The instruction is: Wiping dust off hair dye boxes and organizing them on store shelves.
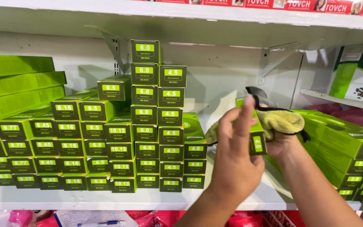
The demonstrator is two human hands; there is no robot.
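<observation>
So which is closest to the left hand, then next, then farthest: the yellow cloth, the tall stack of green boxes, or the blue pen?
From the left hand:
1. Yellow cloth, just right, by the right hand.
2. Tall stack of green boxes, to the left.
3. Blue pen, lower left, under the shelf.

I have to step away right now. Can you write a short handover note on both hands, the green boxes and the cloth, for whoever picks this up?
Left hand: raised in front of the shelf, fingers on a green box held upright; whether it actually grips it cannot be told.
Right hand: behind that box, wearing a yellow dusting cloth pressed against it.
Box stacks stand in rows at left and centre of the shelf; more boxes lean in a pile at right.
Done: one box is off the stacks and in hand.
Left: it is not yet back on the shelf.
</observation>
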